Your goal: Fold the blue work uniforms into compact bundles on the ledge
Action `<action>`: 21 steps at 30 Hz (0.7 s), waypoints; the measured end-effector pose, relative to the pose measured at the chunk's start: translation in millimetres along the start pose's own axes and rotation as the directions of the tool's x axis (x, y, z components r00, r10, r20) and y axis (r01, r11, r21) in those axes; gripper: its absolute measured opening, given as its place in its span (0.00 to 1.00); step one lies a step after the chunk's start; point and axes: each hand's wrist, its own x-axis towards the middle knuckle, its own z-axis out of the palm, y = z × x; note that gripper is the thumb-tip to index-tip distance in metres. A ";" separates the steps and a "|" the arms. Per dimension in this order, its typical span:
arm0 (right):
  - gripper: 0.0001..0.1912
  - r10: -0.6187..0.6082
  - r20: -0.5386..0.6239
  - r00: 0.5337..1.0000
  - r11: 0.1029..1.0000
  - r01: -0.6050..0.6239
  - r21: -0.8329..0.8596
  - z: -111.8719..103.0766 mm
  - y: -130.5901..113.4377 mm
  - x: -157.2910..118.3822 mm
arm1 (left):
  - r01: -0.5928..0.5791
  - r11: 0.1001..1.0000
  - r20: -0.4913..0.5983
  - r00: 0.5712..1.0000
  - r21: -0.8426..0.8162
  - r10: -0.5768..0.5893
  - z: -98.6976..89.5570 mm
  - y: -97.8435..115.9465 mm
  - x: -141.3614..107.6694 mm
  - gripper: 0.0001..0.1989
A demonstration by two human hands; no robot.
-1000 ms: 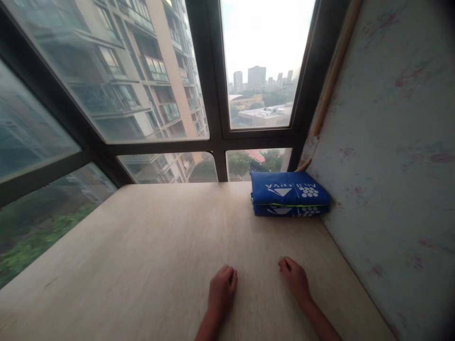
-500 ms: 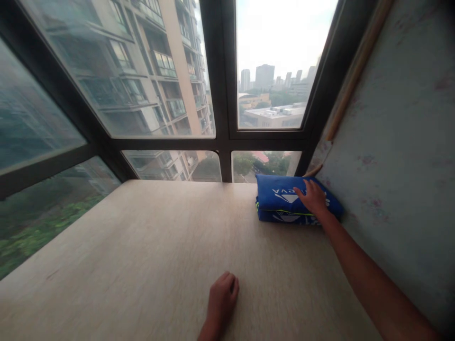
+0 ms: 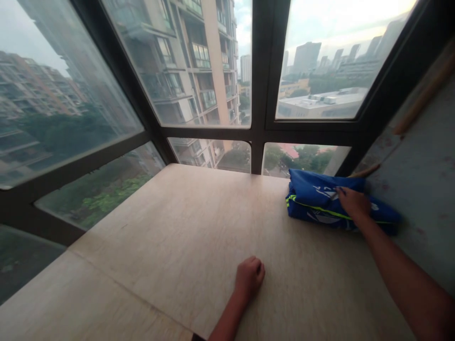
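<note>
A folded blue fabric bundle (image 3: 309, 189) with white print and bright yellow-green trim lies at the far right of the sill, close to the wall. My right hand (image 3: 355, 202) is closed on its upper layer, thumb and fingers pinching the cloth near the printed letters. Where it is pinched, the cloth is raised and creased. Nearer to me, my left hand (image 3: 250, 274) rests on the pale sill (image 3: 199, 237) in a loose fist. Nothing shows in that fist, and it is apart from the bundle.
Dark window frames (image 3: 261, 94) with glass panes bound the sill at the back and left. A patterned wall (image 3: 423, 189) stands on the right, with a wooden strip (image 3: 423, 109) along it. A seam (image 3: 131, 289) crosses the sill at lower left.
My right hand has gone from lying spread on the bundle to pinching its top layer, which is now lifted and wrinkled. The view has turned left. My left hand stays closed on the sill.
</note>
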 end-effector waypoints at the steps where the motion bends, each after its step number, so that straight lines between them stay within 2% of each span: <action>1: 0.24 0.014 -0.028 0.999 1.000 -0.014 0.025 -11.2 -3.8 3.1 | 0.000 1.000 -0.002 1.000 -0.012 0.000 -0.8 0.3 -0.1 0.11; 3: 0.25 -0.013 -0.126 0.992 0.997 0.022 0.067 -39.8 -16.1 5.6 | -0.002 0.999 -0.008 1.000 -0.040 0.002 -2.8 0.8 0.0 0.12; 5: 0.27 -0.099 -0.281 0.955 0.982 0.140 0.129 -75.0 -33.7 0.2 | -0.006 0.997 -0.015 1.000 -0.073 0.005 -4.6 0.8 0.8 0.13; 7: 0.30 -0.184 -0.455 0.871 0.940 0.292 0.179 -113.7 -54.1 -13.2 | -0.006 0.994 -0.021 1.000 -0.113 0.003 -5.9 0.4 1.9 0.14; 9: 0.31 -0.210 -0.593 0.778 0.893 0.400 0.208 -151.9 -74.7 -31.3 | -0.002 0.987 -0.027 1.000 -0.160 -0.003 -7.5 -0.3 3.3 0.15; 11: 0.31 -0.201 -0.663 0.721 0.860 0.454 0.234 -185.7 -94.0 -50.2 | 0.002 0.977 -0.035 0.999 -0.215 -0.009 -11.2 -0.8 4.0 0.17; 14: 0.33 -0.194 -0.669 0.717 0.844 0.470 0.258 -219.7 -121.2 -74.9 | 0.001 0.950 -0.049 0.999 -0.311 -0.017 -22.3 -1.7 0.7 0.18; 17: 0.32 -0.316 -0.645 0.696 0.788 0.571 0.230 -225.5 -149.1 -95.2 | 0.019 0.912 -0.068 0.996 -0.409 -0.052 -34.1 -4.9 -14.0 0.23; 19: 0.31 -0.424 -0.614 0.665 0.700 0.671 0.244 -211.0 -169.2 -108.4 | 0.087 0.832 -0.039 0.991 -0.547 -0.129 -36.9 -9.0 -31.1 0.26; 21: 0.30 -0.494 -0.545 0.677 0.606 0.718 0.343 -182.4 -189.5 -123.7 | 0.202 0.689 0.066 0.973 -0.696 -0.219 -34.3 -13.8 -51.8 0.29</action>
